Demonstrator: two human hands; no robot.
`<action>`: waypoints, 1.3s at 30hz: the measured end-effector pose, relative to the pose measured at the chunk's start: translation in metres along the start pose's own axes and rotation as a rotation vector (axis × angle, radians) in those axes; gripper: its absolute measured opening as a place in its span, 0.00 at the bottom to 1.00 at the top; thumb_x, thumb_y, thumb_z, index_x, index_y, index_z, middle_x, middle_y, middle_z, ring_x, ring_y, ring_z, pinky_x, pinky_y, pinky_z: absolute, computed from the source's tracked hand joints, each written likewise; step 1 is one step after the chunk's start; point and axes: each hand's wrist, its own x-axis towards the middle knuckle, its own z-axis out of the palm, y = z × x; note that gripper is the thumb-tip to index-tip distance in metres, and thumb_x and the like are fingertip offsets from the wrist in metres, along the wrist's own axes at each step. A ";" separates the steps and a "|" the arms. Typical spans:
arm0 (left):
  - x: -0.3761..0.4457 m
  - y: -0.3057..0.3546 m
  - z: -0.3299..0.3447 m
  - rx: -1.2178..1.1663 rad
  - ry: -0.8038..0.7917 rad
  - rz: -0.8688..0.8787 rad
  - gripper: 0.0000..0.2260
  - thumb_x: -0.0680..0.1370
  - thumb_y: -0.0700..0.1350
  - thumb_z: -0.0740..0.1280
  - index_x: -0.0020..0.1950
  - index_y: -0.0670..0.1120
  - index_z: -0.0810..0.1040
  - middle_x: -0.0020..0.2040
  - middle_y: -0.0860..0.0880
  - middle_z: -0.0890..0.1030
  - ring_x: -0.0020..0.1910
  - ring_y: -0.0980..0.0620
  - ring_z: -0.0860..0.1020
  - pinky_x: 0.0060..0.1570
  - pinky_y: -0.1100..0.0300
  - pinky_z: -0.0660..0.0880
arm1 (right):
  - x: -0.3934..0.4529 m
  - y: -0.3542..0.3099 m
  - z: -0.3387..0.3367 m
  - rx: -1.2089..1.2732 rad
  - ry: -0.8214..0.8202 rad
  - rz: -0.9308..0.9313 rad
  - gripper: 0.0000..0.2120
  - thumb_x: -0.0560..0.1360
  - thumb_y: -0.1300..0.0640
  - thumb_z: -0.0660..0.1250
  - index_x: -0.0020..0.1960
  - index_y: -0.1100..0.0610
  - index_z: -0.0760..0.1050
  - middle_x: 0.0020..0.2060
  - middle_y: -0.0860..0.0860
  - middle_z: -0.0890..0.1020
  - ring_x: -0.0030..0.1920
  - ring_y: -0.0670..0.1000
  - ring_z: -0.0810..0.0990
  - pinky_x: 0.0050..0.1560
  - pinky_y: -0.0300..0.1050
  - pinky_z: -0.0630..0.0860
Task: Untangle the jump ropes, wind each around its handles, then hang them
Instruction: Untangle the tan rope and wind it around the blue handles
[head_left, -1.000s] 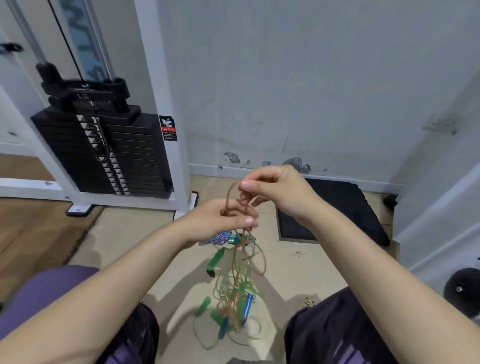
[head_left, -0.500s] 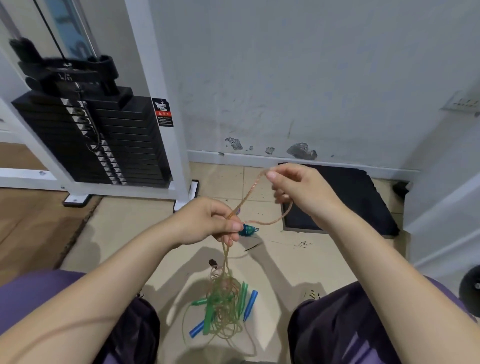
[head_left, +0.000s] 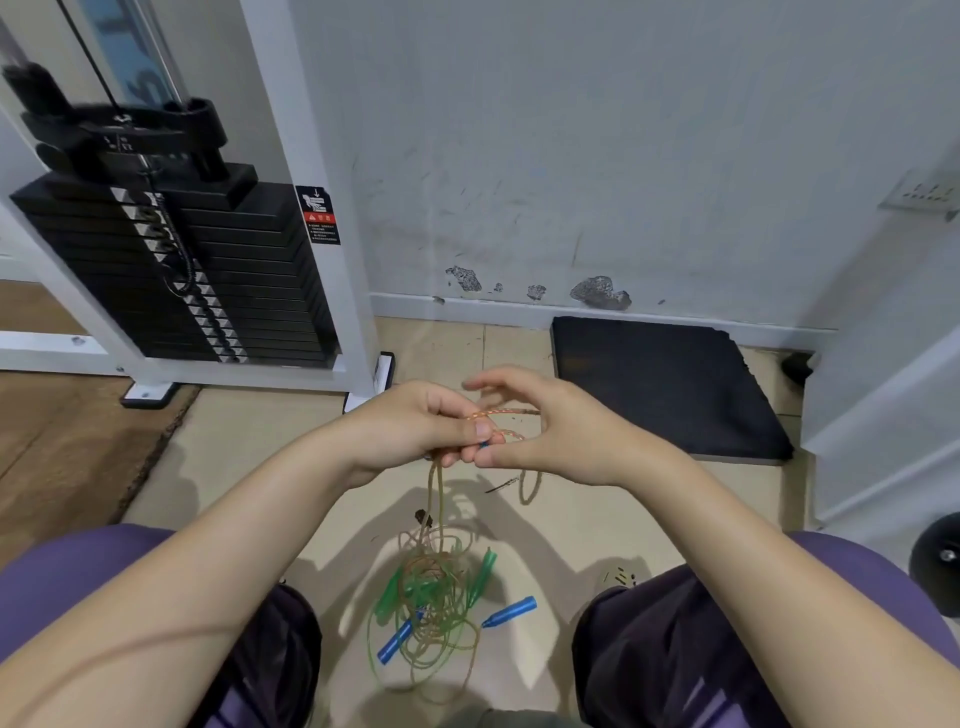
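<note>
Step in hand: untangling, by my reading; no rope wound or hung yet.
Left hand (head_left: 415, 431): fingers curled, pinching the orange rope (head_left: 501, 414) with what looked like a small blue handle end at the fingertips.
Right hand (head_left: 550, 431): thumb and fingers bent round a loop of the same rope, close against the left hand.
Rope run: two strands dropped from the left hand to the tangle (head_left: 434, 597) on the floor (head_left: 249, 447), between the person's knees.
Tangle: orange and green cord mixed, green handles (head_left: 483, 569) in it, blue handles (head_left: 511, 610) at its near and right edge.
Next move, a guess: draw the orange loop clear hand over hand, without tightening the knot below.
Left edge: weight stack (head_left: 182, 270) and its white frame, far left.
Right edge: black mat (head_left: 665, 384) against the wall, far right.
Open room: bare tile around the tangle; knees closed it in on both sides.
</note>
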 end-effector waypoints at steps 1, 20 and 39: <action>0.000 0.000 -0.001 0.005 0.002 0.008 0.12 0.78 0.42 0.69 0.49 0.32 0.82 0.36 0.46 0.79 0.34 0.52 0.71 0.37 0.64 0.68 | 0.000 -0.001 0.001 0.027 -0.021 0.031 0.19 0.72 0.55 0.75 0.62 0.50 0.74 0.46 0.48 0.83 0.46 0.43 0.80 0.49 0.39 0.74; -0.011 0.005 -0.010 0.074 -0.010 0.057 0.10 0.76 0.54 0.70 0.42 0.50 0.85 0.27 0.50 0.68 0.26 0.55 0.66 0.29 0.64 0.66 | -0.007 0.006 -0.028 0.474 -0.001 0.111 0.23 0.76 0.43 0.62 0.50 0.64 0.77 0.32 0.60 0.78 0.30 0.58 0.77 0.40 0.54 0.75; -0.006 -0.015 -0.024 0.158 -0.104 -0.066 0.10 0.81 0.49 0.67 0.44 0.46 0.82 0.34 0.47 0.82 0.37 0.49 0.80 0.49 0.54 0.75 | -0.006 0.007 -0.031 0.479 0.159 0.092 0.17 0.79 0.47 0.64 0.39 0.58 0.78 0.24 0.52 0.60 0.25 0.50 0.56 0.29 0.44 0.54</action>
